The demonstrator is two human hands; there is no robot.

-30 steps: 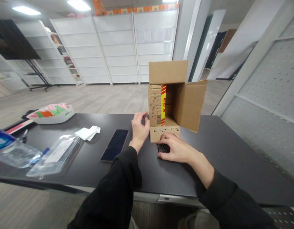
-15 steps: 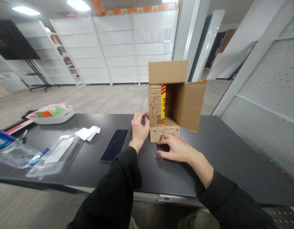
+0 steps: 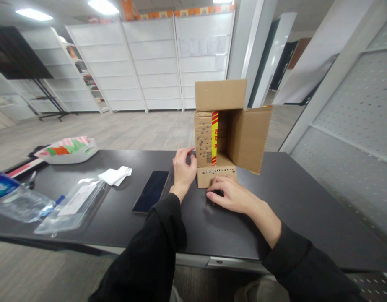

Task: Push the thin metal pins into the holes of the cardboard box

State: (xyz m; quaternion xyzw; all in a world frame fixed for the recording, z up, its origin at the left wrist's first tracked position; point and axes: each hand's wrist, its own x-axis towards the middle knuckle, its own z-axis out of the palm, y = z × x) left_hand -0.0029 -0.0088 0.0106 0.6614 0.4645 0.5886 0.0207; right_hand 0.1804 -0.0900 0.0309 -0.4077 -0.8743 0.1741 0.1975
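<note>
A cardboard box stands on the dark table, its opening facing me and its flaps spread. Grey round studs dot its left front flap, beside a red and yellow printed strip. The bottom flap slopes toward me, with a row of small holes and a few studs. My left hand rests at the box's left edge, fingers loosely curved and thumb apart. At the bottom flap's lower edge, my right hand has its thumb drawn in toward the fingers. Something dark shows between them, too hidden to name.
A phone lies left of my left hand. Farther left are folded tissues, a clear plastic case, a water bottle and a white basket with colourful packaging. The table's front edge runs close to me.
My right thumb has moved up closer to its fingers, narrowing the gap where dark strands showed before. My left hand and the box have stayed put.
</note>
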